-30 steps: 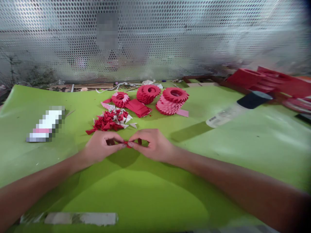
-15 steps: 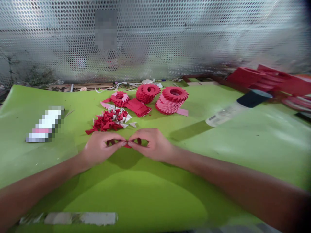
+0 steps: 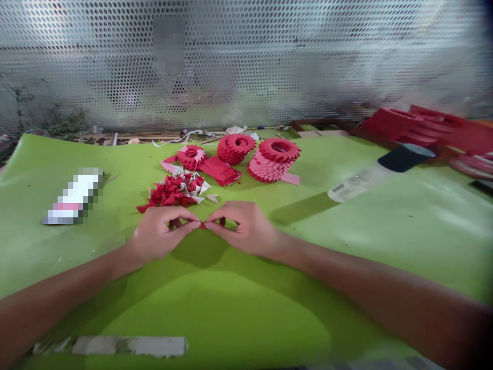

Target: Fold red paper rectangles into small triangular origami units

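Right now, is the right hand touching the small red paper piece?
Touching. The head view shows the right hand pinching one end of the small red paper piece between thumb and finger.

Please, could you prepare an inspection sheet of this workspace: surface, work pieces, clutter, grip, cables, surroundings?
Surface: green covering; whitish strip at near left.
Work pieces: small red paper piece, held; beyond, folded-paper pile, red paper stack, three toothed paper rings.
Clutter: dark-capped bottle at right; pixelated object at left.
Grip: left hand and right hand both pinch that piece.
Cables: nothing certain; white strand at back unclear.
Surroundings: perforated panel behind; blurred red items at far right.
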Tool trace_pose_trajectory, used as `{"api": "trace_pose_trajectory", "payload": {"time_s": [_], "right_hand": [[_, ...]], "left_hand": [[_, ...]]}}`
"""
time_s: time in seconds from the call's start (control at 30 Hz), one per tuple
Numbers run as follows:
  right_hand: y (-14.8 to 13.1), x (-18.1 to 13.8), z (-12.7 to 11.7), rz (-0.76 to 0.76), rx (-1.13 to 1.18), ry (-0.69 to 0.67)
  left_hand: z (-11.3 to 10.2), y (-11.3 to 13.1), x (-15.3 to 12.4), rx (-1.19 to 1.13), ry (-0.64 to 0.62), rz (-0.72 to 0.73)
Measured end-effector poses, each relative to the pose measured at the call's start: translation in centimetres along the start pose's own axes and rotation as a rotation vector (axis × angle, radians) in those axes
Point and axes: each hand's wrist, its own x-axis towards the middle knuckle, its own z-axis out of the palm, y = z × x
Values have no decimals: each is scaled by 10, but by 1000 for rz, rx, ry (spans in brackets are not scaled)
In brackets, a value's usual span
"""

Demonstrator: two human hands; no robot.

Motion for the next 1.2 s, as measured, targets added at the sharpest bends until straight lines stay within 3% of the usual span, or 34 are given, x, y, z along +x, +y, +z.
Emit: {"api": "trace_pose_trajectory", "payload": {"time_s": [0.23,0.53,0.7,1.0,1.2], "right_hand": [[-3,-1,0,-51,-63,-38],[0,1,-5,-65,88,13],[-1,1,-3,-49,124,-5],[-4,1,-2,33,103,-55],[2,-1,1,30,81,-56]], "left_hand": [[3,-5,0,69,-52,72],[-5,-8,-3,274,134,266],[-5,-12,-2,330,127,282],[-5,-15,0,436,192,487],[-7,-18,1,560,184,518]]}}
